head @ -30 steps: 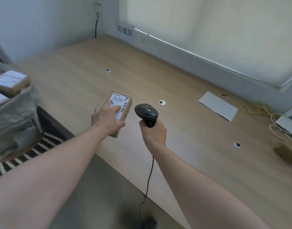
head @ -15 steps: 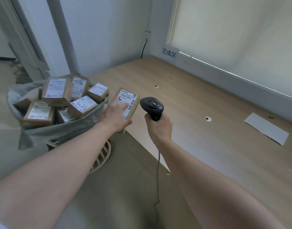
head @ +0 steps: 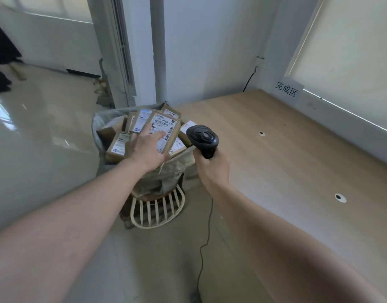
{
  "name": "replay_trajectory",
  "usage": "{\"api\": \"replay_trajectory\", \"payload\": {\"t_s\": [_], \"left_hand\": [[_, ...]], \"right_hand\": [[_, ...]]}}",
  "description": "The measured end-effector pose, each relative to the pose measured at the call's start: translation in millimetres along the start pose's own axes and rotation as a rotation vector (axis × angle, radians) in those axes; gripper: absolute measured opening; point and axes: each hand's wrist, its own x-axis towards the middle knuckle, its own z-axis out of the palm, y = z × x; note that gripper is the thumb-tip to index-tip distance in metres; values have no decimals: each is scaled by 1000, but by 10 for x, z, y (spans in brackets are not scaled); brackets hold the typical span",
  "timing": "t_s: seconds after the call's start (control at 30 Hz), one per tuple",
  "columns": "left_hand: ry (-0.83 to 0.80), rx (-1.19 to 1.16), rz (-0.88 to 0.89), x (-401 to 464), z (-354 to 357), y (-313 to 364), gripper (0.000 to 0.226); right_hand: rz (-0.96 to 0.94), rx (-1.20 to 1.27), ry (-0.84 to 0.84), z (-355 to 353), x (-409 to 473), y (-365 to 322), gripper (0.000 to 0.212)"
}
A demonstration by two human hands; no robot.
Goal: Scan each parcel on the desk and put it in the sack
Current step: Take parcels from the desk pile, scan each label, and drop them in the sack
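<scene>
A brown cardboard parcel [head: 166,125] with a white barcode label is tilted up over the open grey sack [head: 96,127], which holds several similar parcels. My left hand [head: 148,149] holds this parcel, fingers spread across its label and thumb under its near edge. Just right of the sack, my right hand [head: 212,169] grips the handle of a black barcode scanner [head: 202,137], whose head points away from me. No parcel shows on the visible part of the wooden desk [head: 275,160].
The sack sits on a white slatted stool [head: 157,211] at the desk's left end. The scanner's cable [head: 204,243] hangs to the floor. A paper sign [head: 286,89] stands at the desk's far edge below a blind. Shiny floor lies to the left.
My view and left hand have swung left from the desk. The parcel has travelled from above the desk's edge to over the sack. My right hand still holds the scanner beside it.
</scene>
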Motion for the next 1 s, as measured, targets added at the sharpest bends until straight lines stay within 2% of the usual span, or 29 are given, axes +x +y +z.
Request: {"api": "replay_trajectory", "payload": {"t_s": [0.1, 0.37, 0.6, 0.73, 1.0], "left_hand": [[44, 13, -60, 127, -59, -196, 75], [145, 50, -234, 638, -180, -624, 76], [169, 50, -288, 1124, -262, -989, 77], [164, 34, -278, 1433, -268, -1325, 77], [73, 30, -177, 2099, -344, -2163, 76]], "right_hand": [[-26, 20, -61, 281, 188, -11, 18], [-40, 28, -192, 918, 792, -142, 23], [-31, 11, -229, 1397, 1201, -383, 17], [-22, -4, -211, 1778, 1392, -456, 23], [51, -55, -56, 2646, 1527, -596, 21]]}}
